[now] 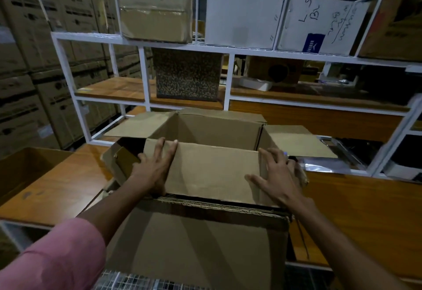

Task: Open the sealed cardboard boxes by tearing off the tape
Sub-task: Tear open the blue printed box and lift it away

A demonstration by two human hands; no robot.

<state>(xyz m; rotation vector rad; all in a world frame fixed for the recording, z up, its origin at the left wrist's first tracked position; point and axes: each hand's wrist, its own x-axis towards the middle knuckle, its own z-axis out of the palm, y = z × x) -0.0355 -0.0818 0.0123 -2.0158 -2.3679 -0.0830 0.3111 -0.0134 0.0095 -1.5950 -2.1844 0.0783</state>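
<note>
A brown cardboard box (212,130) stands open on the wooden table in front of me, its far, left and right flaps folded outward. Its near flap (212,171) lies tilted across the opening. My left hand (155,166) rests flat on the left end of that flap, fingers spread, thumb over the flap's left edge. My right hand (271,173) lies flat on the flap's right end, fingers apart. Neither hand grips anything. No tape shows on this box. A taped brown box (155,6) sits on the top shelf.
A white metal rack (146,77) rises behind the box, holding a speckled box (187,75), white boxes (244,13) and other cartons. Stacked printed cartons (34,61) fill the left. Another open carton (22,171) sits at my left. The wooden table (356,209) extends to the right.
</note>
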